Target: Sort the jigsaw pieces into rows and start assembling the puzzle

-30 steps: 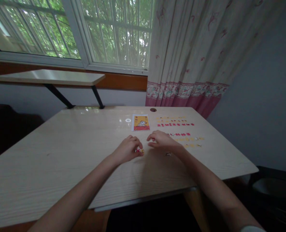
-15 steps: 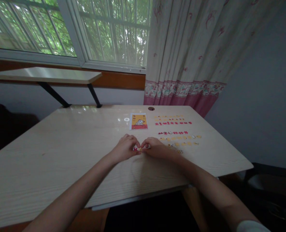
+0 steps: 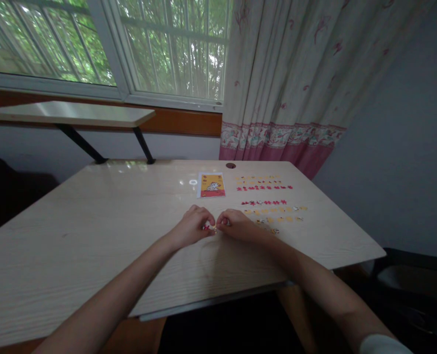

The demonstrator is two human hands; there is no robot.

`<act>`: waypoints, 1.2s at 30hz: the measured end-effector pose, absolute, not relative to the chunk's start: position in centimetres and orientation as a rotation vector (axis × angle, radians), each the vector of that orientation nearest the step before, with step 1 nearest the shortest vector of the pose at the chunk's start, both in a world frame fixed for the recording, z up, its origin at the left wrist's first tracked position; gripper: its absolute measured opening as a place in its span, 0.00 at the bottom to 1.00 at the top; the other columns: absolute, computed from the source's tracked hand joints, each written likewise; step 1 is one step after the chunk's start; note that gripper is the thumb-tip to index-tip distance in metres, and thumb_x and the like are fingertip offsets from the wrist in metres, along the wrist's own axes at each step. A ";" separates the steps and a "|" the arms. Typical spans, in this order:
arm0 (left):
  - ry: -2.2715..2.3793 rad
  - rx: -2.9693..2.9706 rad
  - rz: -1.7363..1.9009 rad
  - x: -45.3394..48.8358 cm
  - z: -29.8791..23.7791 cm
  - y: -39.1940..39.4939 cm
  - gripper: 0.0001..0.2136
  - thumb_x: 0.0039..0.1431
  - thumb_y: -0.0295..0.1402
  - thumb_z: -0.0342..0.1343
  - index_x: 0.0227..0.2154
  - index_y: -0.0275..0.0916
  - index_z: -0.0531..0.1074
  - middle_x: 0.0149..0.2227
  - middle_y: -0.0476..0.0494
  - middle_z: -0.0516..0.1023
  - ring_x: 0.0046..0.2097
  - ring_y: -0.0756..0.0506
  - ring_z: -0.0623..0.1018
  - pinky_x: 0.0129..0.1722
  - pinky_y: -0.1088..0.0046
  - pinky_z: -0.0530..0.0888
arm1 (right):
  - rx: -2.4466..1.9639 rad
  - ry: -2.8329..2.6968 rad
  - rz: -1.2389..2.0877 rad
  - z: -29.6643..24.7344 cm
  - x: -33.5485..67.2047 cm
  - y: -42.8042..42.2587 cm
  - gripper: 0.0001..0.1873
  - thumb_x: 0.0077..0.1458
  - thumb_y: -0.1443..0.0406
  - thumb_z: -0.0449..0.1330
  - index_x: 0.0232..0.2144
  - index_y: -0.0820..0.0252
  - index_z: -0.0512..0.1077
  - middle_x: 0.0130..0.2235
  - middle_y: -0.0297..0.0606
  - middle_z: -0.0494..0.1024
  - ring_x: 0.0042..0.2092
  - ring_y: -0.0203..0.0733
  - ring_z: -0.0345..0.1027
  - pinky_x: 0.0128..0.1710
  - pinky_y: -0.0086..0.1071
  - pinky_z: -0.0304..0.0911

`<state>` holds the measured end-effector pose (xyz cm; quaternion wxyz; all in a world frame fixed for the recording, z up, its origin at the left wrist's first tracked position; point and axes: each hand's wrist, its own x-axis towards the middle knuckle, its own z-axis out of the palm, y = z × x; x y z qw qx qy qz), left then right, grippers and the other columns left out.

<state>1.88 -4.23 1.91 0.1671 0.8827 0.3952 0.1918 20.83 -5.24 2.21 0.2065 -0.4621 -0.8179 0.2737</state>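
Small jigsaw puzzle pieces (image 3: 206,227), red and white with some yellow, show between my two hands just above the table. My left hand (image 3: 193,227) is closed, thumb and fingers pinching the pieces from the left. From the other side my right hand (image 3: 236,225) pinches at a yellowish piece (image 3: 215,228), its fingertips almost touching the left ones. How the pieces fit together is too small to tell. Beyond my hands lies a picture card (image 3: 211,186) with a white animal on yellow and red.
Rows of loose red puzzle pieces (image 3: 265,188) and yellow puzzle pieces (image 3: 277,211) lie right of the card. A raised shelf (image 3: 71,113) on black legs stands at the back left. Behind the pale wooden table (image 3: 93,221) hang curtains (image 3: 273,98) by a window.
Both hands stay in nearly the same place. The pieces between the fingertips have turned slightly, and the fingertips have shifted a little.
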 end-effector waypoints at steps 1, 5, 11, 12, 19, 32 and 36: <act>1.117 2.509 0.550 1.9 1.9 -4.3 0.08 0.46 0.35 0.61 0.29 0.39 0.73 0.30 0.47 0.74 0.38 0.44 0.71 0.42 0.67 0.64 | -1.292 -2.289 0.771 2.3 20.9 -5.3 0.04 0.49 0.67 0.57 0.28 0.62 0.73 0.28 0.34 0.71 0.30 0.32 0.62 0.31 0.27 0.57; 1.068 2.425 0.628 1.9 2.1 -4.4 0.05 0.47 0.32 0.59 0.28 0.38 0.72 0.30 0.47 0.75 0.39 0.44 0.71 0.40 0.68 0.66 | -1.284 -2.292 0.786 2.6 20.8 -5.4 0.05 0.48 0.69 0.57 0.26 0.62 0.73 0.26 0.33 0.71 0.28 0.31 0.61 0.30 0.26 0.56; 0.997 1.910 0.825 2.3 1.6 -4.2 0.05 0.51 0.33 0.55 0.28 0.36 0.70 0.26 0.48 0.73 0.27 0.51 0.71 0.29 0.74 0.69 | -1.263 -2.079 0.704 2.4 20.6 -4.8 0.05 0.50 0.67 0.58 0.27 0.61 0.73 0.28 0.34 0.73 0.30 0.32 0.63 0.31 0.26 0.58; 0.974 1.782 0.858 2.4 1.5 -4.1 0.06 0.51 0.34 0.56 0.28 0.35 0.69 0.23 0.49 0.72 0.23 0.52 0.70 0.25 0.75 0.68 | -1.238 -2.046 0.689 2.4 20.6 -4.7 0.04 0.50 0.66 0.58 0.27 0.60 0.73 0.29 0.34 0.73 0.30 0.32 0.64 0.31 0.26 0.59; 0.928 1.349 1.069 2.7 2.3 -3.7 0.13 0.39 0.36 0.64 0.23 0.34 0.68 0.21 0.49 0.73 0.23 0.52 0.71 0.23 0.77 0.67 | -1.020 -2.039 0.411 1.8 20.7 -4.5 0.11 0.47 0.62 0.63 0.35 0.57 0.74 0.32 0.37 0.75 0.35 0.37 0.67 0.38 0.31 0.62; 0.929 1.345 1.077 2.8 3.1 -4.2 0.12 0.38 0.35 0.65 0.23 0.34 0.70 0.22 0.49 0.73 0.25 0.51 0.72 0.27 0.74 0.69 | -0.935 -2.136 0.177 1.1 20.9 -4.2 0.12 0.53 0.58 0.57 0.39 0.55 0.73 0.35 0.39 0.76 0.39 0.40 0.67 0.42 0.35 0.61; 0.978 1.471 1.082 2.1 3.3 -3.8 0.11 0.42 0.36 0.62 0.26 0.35 0.71 0.26 0.47 0.75 0.27 0.50 0.72 0.29 0.73 0.68 | -0.962 -2.130 0.135 1.5 21.4 -4.0 0.13 0.54 0.58 0.57 0.40 0.54 0.73 0.34 0.39 0.75 0.39 0.40 0.66 0.42 0.35 0.60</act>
